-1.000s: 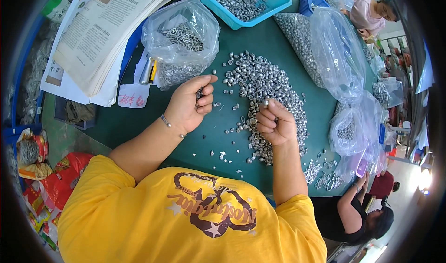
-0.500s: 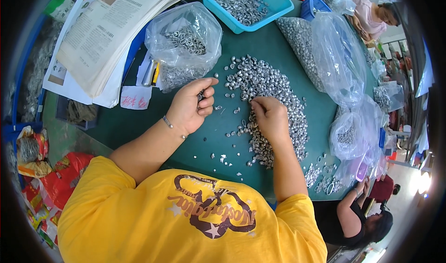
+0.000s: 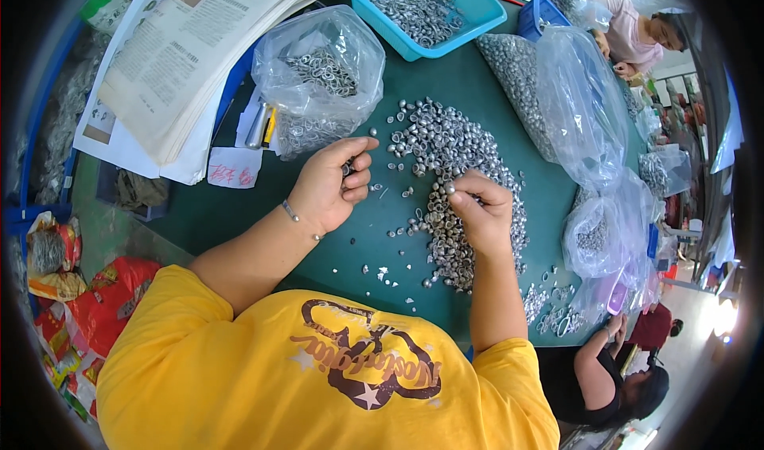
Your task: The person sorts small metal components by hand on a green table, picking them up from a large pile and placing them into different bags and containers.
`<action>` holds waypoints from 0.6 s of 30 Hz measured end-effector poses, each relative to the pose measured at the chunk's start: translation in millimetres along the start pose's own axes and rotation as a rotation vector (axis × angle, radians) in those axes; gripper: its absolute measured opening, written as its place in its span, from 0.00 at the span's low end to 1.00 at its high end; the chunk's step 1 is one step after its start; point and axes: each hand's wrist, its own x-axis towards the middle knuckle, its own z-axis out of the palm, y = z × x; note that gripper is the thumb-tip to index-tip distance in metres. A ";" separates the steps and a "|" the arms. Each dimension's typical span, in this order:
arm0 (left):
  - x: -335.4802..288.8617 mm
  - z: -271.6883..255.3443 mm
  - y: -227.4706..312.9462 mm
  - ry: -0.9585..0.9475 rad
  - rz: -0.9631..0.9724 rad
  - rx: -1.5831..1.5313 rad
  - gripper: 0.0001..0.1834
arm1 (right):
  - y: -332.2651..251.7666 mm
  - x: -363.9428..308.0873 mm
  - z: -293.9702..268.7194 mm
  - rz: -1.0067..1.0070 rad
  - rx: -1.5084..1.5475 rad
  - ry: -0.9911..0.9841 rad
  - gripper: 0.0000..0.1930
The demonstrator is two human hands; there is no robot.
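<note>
A heap of small silver dome-shaped metal caps (image 3: 450,140) spreads over the green tabletop (image 3: 318,267). Above its middle, my right hand (image 3: 487,211) pinches one rounded metal cap (image 3: 450,187) between thumb and forefinger. To the left of the heap, my left hand (image 3: 333,183) is closed with its fingers curled; a few dark, shiny metal pieces show in the palm, partly hidden. A single cap (image 3: 373,132) appears right at the tip of its forefinger. Loose caps and small white scraps (image 3: 383,272) lie between my hands and my body.
At the back stand a turquoise basket (image 3: 430,46) of metal parts and an open plastic bag (image 3: 274,48) of rings. Papers (image 3: 183,60) fill the far left. Along the right lie bags of caps (image 3: 517,84) and loose rings (image 3: 561,319). Two people sit nearby on the right.
My right hand has lifted slightly off the heap and turned, and a cap now shows in its pinch. The left hand stays nearly where it was, still curled.
</note>
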 end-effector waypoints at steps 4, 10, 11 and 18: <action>-0.9 -1.2 1.5 0.001 -0.006 0.007 0.08 | 7.4 -7.3 -4.8 0.119 0.998 -0.108 0.04; 2.8 -0.7 -1.5 -0.003 -0.005 0.017 0.09 | -6.6 8.9 2.1 0.462 0.185 0.077 0.08; 2.1 -1.2 -1.4 0.007 -0.003 0.018 0.09 | 3.0 13.7 12.7 0.203 -0.183 0.062 0.08; 1.8 -1.4 1.1 0.016 -0.001 -0.005 0.08 | 15.6 23.1 33.7 -0.095 -0.974 0.041 0.06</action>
